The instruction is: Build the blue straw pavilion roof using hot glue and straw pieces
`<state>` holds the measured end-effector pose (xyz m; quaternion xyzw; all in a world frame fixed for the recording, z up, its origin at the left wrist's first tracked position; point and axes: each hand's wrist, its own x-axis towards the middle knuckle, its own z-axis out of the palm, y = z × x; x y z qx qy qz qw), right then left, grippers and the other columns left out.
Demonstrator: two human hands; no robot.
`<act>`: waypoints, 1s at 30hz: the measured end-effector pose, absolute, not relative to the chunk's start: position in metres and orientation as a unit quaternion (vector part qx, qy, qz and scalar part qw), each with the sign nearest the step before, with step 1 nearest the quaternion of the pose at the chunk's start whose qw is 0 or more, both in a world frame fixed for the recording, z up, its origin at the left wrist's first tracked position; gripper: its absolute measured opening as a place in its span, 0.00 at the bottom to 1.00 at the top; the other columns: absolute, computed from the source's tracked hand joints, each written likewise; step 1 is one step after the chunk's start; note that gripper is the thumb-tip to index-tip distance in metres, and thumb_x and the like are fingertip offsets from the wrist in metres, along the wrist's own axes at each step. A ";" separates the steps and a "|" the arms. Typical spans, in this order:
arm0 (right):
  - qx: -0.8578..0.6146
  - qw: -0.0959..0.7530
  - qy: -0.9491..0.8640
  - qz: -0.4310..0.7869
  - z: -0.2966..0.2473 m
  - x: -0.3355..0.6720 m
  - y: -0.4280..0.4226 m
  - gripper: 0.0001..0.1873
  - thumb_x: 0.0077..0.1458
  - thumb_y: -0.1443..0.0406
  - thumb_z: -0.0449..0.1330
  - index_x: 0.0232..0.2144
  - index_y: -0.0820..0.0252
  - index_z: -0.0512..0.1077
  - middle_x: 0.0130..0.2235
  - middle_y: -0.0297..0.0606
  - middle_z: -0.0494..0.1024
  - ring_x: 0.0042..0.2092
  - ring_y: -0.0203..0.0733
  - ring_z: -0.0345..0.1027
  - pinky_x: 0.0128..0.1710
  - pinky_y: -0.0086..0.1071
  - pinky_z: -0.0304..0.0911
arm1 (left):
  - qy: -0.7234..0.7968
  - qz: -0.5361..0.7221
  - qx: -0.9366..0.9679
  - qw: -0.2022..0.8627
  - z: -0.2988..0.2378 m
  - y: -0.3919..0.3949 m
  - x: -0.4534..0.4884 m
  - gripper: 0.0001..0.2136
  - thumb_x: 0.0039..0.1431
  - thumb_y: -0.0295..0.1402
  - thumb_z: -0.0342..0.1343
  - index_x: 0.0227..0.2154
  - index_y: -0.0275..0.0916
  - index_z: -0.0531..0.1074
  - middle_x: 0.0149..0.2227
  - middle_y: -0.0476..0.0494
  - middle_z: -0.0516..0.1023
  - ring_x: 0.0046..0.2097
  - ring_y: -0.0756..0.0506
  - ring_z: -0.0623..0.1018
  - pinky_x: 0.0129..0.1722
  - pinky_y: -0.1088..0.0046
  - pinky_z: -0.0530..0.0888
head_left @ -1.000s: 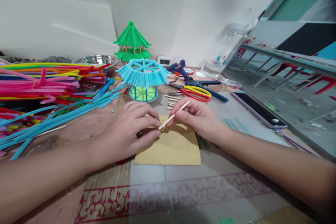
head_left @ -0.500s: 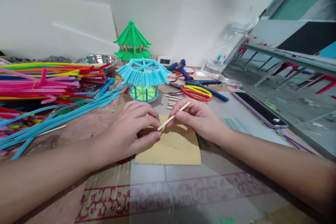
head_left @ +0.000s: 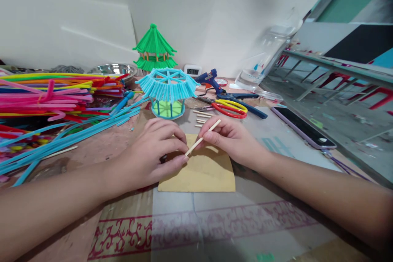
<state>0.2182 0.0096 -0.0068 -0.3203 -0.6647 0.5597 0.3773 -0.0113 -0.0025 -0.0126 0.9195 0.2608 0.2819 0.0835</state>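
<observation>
A short pale wooden stick (head_left: 201,139) slants between my two hands. My left hand (head_left: 162,145) pinches its lower end with thumb and fingertips. My right hand (head_left: 227,136) grips it closer to the upper end, thumb on top. Beneath them lies a tan sheet of paper or card (head_left: 199,178). Several similar cut sticks (head_left: 202,118) rest just behind my right hand. Behind my left hand stands a small blue pavilion model (head_left: 168,86) with a pale green floor. A green tiered-roof model (head_left: 155,49) is farther back.
Bundles of colourful pipe cleaners (head_left: 55,94) fill the left side. Scissors (head_left: 230,108), blue-handled pliers (head_left: 251,104) and a glue gun (head_left: 210,80) lie behind my right hand. A phone (head_left: 302,127) sits at the right edge. A metal bowl (head_left: 115,69) and small digital clock (head_left: 193,70) stand at the back.
The stick and the fingers holding it have shifted very slightly. Both hands keep their grip on it, and nothing else has visibly moved.
</observation>
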 end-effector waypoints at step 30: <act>-0.342 0.375 -0.666 0.547 -0.008 0.216 0.010 0.11 0.54 0.57 0.65 0.30 0.58 0.72 0.29 0.33 0.79 0.34 0.37 0.77 0.37 0.32 0.74 | 0.256 0.311 0.914 -0.045 -0.007 -0.004 -0.010 0.04 0.61 0.30 0.56 0.33 0.43 0.75 0.37 0.50 0.78 0.44 0.46 0.74 0.47 0.63 0.64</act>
